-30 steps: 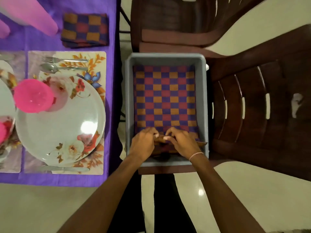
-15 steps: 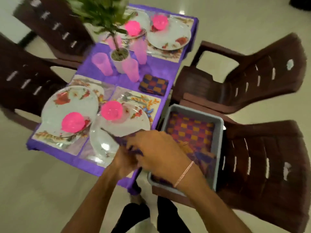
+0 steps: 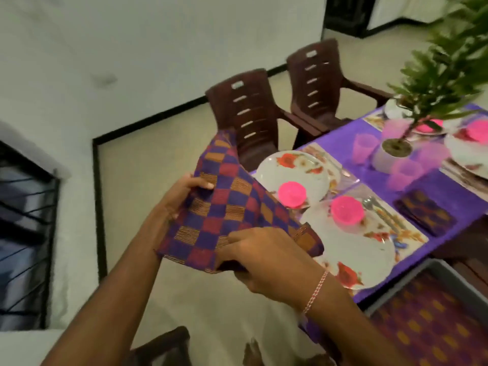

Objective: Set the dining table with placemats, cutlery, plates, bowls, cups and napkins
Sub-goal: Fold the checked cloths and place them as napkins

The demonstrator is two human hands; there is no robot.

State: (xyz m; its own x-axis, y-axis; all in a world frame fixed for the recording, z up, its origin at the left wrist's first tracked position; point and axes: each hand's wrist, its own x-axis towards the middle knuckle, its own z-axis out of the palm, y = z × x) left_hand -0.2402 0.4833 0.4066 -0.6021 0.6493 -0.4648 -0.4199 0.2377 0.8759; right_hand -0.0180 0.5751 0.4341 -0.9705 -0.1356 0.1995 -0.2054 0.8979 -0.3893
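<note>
- A checked napkin [image 3: 227, 215], woven in purple, red and orange squares with fine ribbed lines across the orange ones, hangs partly unfolded in the air between a person's two hands. It is above the pale floor [image 3: 163, 154], just beside the near edge of the counter.
- The left hand [image 3: 179, 199] grips the napkin's left edge. Its thumb [image 3: 202, 184] presses on top and the other fingers are tucked beneath, clamped on the fabric.
- The right hand [image 3: 266, 260], with a red-and-white thread bracelet [image 3: 315, 294] at the wrist, holds the lower right side. Its fingers [image 3: 235, 237] curl over a fold of the cloth, and a doubled corner juts out past the knuckles.
- Behind the napkin, the counter wears a purple tablecloth [image 3: 427, 186] and carries a near plate [image 3: 351, 249] and a far plate [image 3: 290, 167], both white with red flowers. A bright pink bowl [image 3: 347, 208] sits on the near one and a second pink bowl [image 3: 292, 192] on the far one.
- A spoon and fork [image 3: 377, 207] lie on a floral placemat [image 3: 406, 233] beside the near plate. Beyond them a folded napkin [image 3: 425, 215] of the same check rests on the tablecloth.
- Translucent pink cups [image 3: 364, 147] cluster round a potted plant [image 3: 396, 151] at mid-counter.
- A grey tray [image 3: 422, 270] lined with the same checked cloth sits at lower right.
- Two dark brown plastic chairs [image 3: 245, 114] stand at the counter's far side.
</note>
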